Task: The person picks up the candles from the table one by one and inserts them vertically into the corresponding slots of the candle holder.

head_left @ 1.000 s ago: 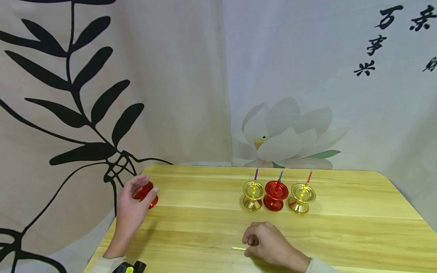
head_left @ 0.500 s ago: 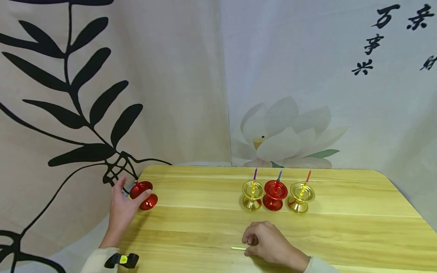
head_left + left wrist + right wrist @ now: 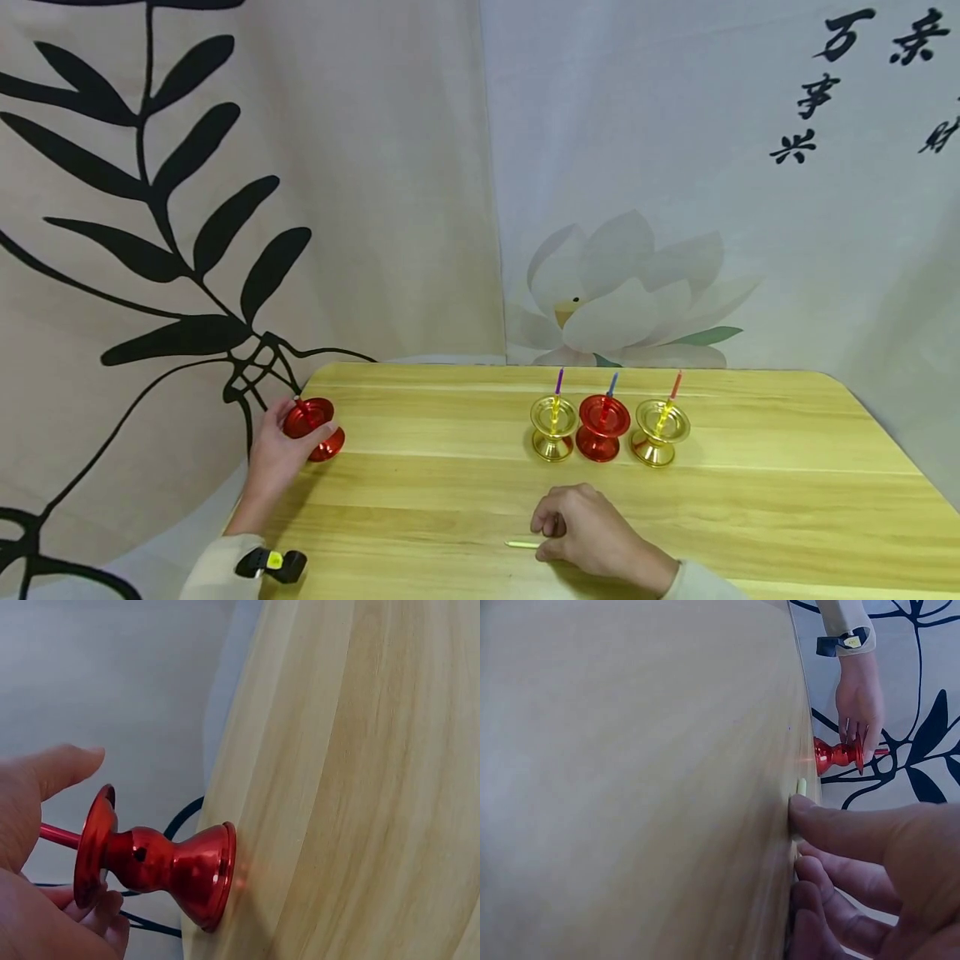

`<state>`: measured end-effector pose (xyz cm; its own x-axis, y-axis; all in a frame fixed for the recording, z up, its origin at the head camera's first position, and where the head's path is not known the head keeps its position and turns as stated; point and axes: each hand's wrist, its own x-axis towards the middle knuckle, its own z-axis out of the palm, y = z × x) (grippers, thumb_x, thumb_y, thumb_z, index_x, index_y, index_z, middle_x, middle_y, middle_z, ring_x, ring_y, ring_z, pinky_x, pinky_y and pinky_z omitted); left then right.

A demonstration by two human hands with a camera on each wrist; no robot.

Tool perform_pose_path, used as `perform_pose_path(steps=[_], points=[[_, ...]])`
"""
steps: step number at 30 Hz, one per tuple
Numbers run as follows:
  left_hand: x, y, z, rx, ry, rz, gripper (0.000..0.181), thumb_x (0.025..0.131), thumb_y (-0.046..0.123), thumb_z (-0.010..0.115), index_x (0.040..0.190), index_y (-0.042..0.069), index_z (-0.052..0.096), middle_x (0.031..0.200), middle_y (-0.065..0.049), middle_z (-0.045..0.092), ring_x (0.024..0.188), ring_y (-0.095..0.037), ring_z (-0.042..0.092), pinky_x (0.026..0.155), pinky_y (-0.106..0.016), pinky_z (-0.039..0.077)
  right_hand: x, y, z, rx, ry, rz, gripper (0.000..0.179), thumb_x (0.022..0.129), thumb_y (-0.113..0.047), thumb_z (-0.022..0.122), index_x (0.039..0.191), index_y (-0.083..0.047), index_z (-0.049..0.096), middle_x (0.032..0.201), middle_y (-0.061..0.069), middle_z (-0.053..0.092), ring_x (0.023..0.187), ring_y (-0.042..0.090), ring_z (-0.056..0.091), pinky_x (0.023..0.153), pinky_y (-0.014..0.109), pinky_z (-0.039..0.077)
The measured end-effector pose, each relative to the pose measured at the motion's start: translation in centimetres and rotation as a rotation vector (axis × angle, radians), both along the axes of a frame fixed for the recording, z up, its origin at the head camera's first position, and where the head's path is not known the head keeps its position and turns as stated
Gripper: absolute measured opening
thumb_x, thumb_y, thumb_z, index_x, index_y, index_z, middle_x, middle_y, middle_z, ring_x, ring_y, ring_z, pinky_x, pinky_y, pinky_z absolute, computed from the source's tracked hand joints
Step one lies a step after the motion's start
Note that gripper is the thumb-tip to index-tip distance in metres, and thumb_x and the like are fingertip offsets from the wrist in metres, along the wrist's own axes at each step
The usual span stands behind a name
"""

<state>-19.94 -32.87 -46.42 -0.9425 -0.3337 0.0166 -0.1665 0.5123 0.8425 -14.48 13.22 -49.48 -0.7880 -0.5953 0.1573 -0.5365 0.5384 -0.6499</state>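
At the table's left edge a red metallic candle holder (image 3: pixel 318 417) stands upright, with a thin red candle (image 3: pixel 60 835) in its dish. My left hand (image 3: pixel 273 454) holds it by the dish; in the left wrist view the fingers curl under the rim while the thumb extends apart from it. Near the front, my right hand (image 3: pixel 588 533) pinches a slim pale yellow-green candle (image 3: pixel 521 545), low over the wood. The right wrist view shows that candle's end (image 3: pixel 802 785) sticking out past the thumb; its other end is hidden by the fingers.
Right of centre, a gold holder with a purple candle (image 3: pixel 553 429), a red holder with a blue candle (image 3: pixel 602 429) and a gold holder with a red candle (image 3: pixel 660 433) stand in a row on the wooden table (image 3: pixel 787 500). A printed curtain (image 3: pixel 397 183) hangs behind.
My left hand shifted left and down round the red holder, uncovering its dish; the fingers spread, then curled in again. My right hand and the pale candle stay put.
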Motion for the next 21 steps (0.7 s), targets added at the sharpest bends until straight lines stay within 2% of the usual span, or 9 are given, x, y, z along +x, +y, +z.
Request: perform_pose_path(steps=[8, 21], points=[[-0.6, -0.2, -0.7, -0.022, -0.049, -0.009, 0.102, 0.103, 0.029, 0.079, 0.171, -0.008, 0.013, 0.168, -0.041, 0.029, 0.152, -0.058, 0.035, 0.121, -0.071, 0.038, 0.0, 0.1, 0.1, -0.003, 0.023, 0.009, 0.028, 0.076, -0.014, 0.103, 0.087, -0.019, 0.078, 0.081, -0.019, 0.064, 0.074, -0.004, 0.06, 0.068, 0.022, 0.053], [-0.9, 1.3, -0.7, 0.014, -0.049, -0.05, 0.101, 0.102, 0.03, 0.078, 0.172, -0.007, 0.016, 0.166, -0.04, 0.034, 0.151, -0.055, 0.039, 0.121, -0.067, 0.04, 0.1, 0.0, -0.1, -0.014, 0.024, 0.003, 0.027, 0.076, -0.011, 0.102, 0.085, -0.021, 0.079, 0.078, -0.023, 0.063, 0.072, -0.008, 0.059, 0.073, 0.024, 0.052]])
